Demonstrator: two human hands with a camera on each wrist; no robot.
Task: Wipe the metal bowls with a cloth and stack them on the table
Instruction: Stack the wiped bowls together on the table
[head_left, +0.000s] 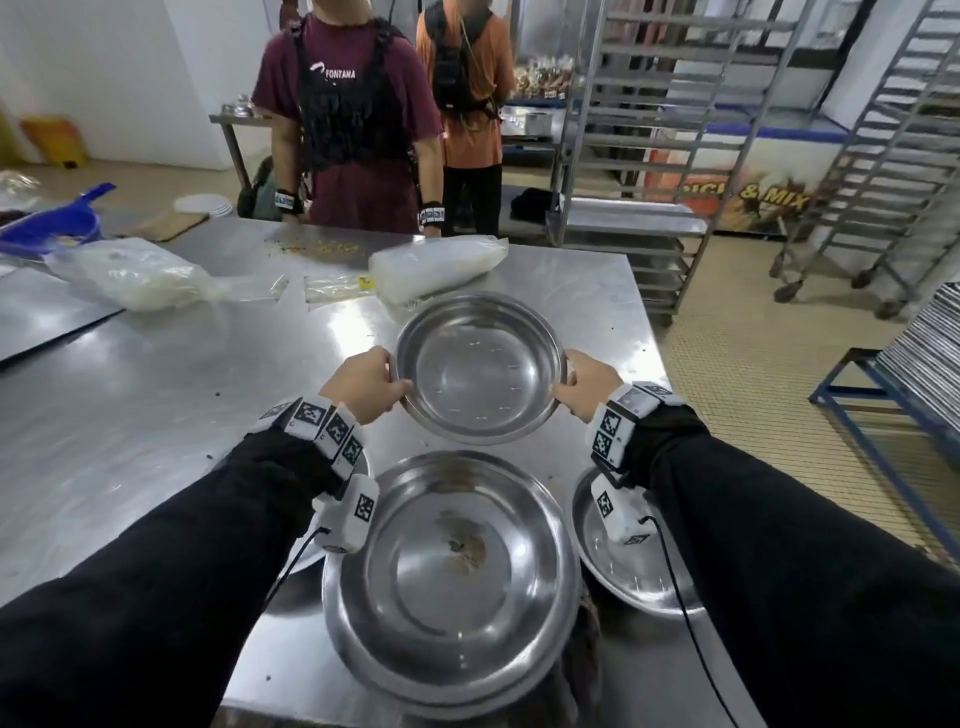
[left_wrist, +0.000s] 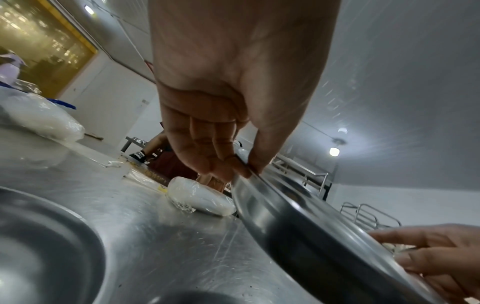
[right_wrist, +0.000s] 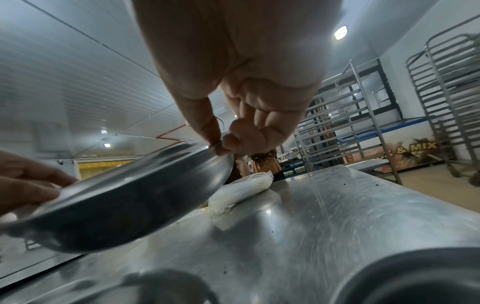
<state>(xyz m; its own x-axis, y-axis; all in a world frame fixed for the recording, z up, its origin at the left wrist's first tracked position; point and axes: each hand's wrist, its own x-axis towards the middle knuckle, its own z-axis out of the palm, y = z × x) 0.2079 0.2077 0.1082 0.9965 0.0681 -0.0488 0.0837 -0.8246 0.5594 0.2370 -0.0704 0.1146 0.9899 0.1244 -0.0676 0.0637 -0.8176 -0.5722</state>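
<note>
While both black-sleeved arms are stretched forward, the clean metal bowl (head_left: 480, 366) is pinched at opposite rims by the left hand (head_left: 363, 385) and right hand (head_left: 584, 384), clear of the steel table (head_left: 156, 389).

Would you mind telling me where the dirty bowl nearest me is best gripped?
Probably by its rim: the dirty bowl sits upright, nested in another bowl, with its thin rim exposed. Pinch opposite left and right edges from above, as both hands now hold the far bowl.

Bowl (head_left: 480, 366): shiny steel (smooth); table (head_left: 156, 405): scuffed steel; bag (head_left: 436, 265): clear plastic.
</note>
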